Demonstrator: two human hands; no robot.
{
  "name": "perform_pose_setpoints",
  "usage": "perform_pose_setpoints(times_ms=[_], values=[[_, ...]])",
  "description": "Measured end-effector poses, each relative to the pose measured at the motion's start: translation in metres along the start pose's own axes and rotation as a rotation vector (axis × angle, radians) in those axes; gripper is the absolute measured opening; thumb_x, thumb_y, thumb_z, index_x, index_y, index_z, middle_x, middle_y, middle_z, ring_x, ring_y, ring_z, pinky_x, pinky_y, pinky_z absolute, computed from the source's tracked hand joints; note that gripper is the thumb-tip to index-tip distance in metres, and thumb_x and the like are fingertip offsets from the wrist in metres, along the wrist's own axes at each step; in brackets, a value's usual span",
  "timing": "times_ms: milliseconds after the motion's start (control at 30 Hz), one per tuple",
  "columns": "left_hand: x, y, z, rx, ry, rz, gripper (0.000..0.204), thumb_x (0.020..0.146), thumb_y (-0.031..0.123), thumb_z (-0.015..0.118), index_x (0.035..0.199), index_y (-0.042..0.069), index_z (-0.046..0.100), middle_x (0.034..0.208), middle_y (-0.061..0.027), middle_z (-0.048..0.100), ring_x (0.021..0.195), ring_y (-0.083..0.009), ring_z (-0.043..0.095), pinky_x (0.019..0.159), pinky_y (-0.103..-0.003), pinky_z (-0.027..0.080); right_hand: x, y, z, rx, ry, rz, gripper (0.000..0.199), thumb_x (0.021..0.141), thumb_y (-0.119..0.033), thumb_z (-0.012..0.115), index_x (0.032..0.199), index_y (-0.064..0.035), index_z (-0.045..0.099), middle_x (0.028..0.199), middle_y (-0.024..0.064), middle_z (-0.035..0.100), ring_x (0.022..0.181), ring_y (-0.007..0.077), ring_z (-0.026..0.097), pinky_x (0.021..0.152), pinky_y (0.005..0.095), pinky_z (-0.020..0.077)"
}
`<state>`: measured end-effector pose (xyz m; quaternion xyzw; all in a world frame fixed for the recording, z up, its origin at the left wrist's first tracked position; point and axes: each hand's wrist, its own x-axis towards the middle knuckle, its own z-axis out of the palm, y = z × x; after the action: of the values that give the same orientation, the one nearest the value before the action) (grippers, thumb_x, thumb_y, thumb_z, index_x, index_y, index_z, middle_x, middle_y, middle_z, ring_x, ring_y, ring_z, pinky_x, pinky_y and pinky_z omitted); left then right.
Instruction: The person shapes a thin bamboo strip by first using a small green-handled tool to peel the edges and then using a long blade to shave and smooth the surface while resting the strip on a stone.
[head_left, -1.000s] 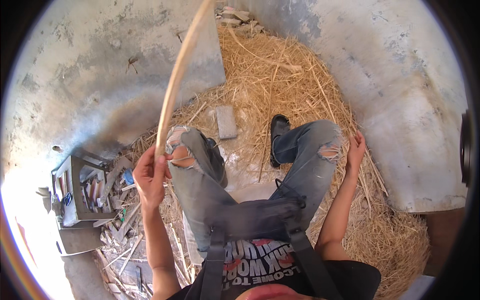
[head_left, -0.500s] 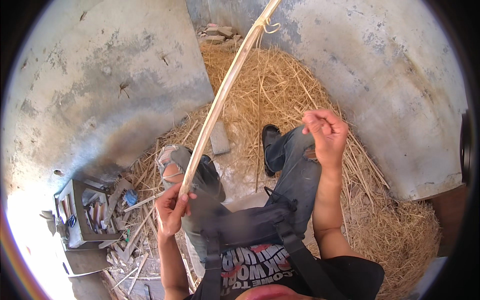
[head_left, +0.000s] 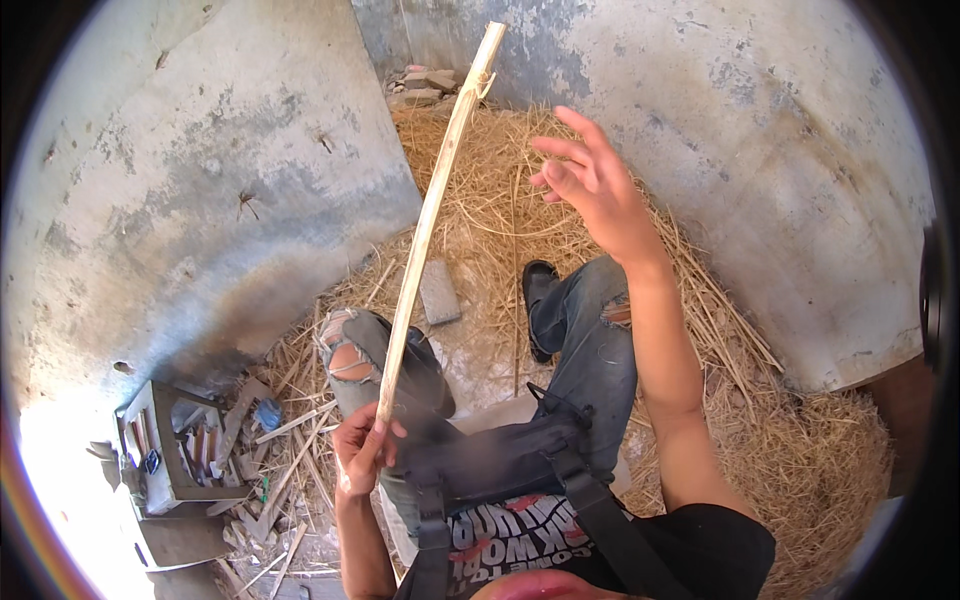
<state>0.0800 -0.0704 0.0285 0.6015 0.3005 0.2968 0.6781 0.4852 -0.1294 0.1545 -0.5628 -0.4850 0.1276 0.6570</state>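
A long pale strip of wood (head_left: 425,225) rises at a slant from my left hand, with a few thin shavings curling off near its upper end. My left hand (head_left: 362,450) is closed around its lower end, beside my left knee. Out to the right of the strip, my right hand (head_left: 595,190) is raised over the straw-like shavings, its fingers spread and nothing in them. It does not touch the strip.
Pale shavings (head_left: 520,200) heap across the floor ahead and to the right. A grey block (head_left: 439,292) lies between my feet. At left stands an open-fronted box (head_left: 185,440) holding tools, with wood scraps (head_left: 290,480) beside it. Concrete walls (head_left: 720,180) close in.
My right hand has moved up and toward the strip, and its fingers have spread. The left hand, still holding the strip, has shifted slightly down and right; the strip's upper end now shows.
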Motion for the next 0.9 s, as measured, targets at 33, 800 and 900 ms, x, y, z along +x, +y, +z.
perform_pose_setpoints(times_ms=[33,800,900], values=[[-0.001,-0.001,0.001,0.009,0.006,-0.009,0.037,0.100,0.022,0.060,0.122,-0.007,0.062,0.082,-0.0090,0.066,0.047,-0.0086,0.050,0.045,-0.021,0.037,0.010,0.002,0.001,0.044,-0.081,0.041,0.083,0.093,-0.054,0.066,0.149,0.0018,0.038,0.127,0.0257,0.062,0.102,0.0213,0.068,0.082,0.0332,0.0584],[0.053,0.040,0.057,0.310,-0.001,0.109,0.040,0.104,0.020,0.057,0.136,-0.002,0.053,0.087,-0.0034,0.062,0.071,-0.0071,0.054,0.064,-0.022,0.044,-0.021,0.013,0.082,0.056,-0.451,0.210,0.041,0.094,-0.042,0.070,0.084,-0.0029,0.075,0.064,0.0032,0.069,0.048,0.0057,0.057,0.042,0.0234,0.0407],[0.064,0.035,0.057,0.309,0.037,0.115,0.038,0.104,0.020,0.056,0.134,-0.003,0.056,0.084,0.0000,0.057,0.075,-0.0063,0.052,0.066,-0.022,0.042,-0.024,0.022,0.059,0.184,-0.534,0.198,0.039,0.097,-0.040,0.067,0.084,-0.0044,0.075,0.064,0.0020,0.067,0.047,0.0054,0.057,0.040,0.0237,0.0394]])
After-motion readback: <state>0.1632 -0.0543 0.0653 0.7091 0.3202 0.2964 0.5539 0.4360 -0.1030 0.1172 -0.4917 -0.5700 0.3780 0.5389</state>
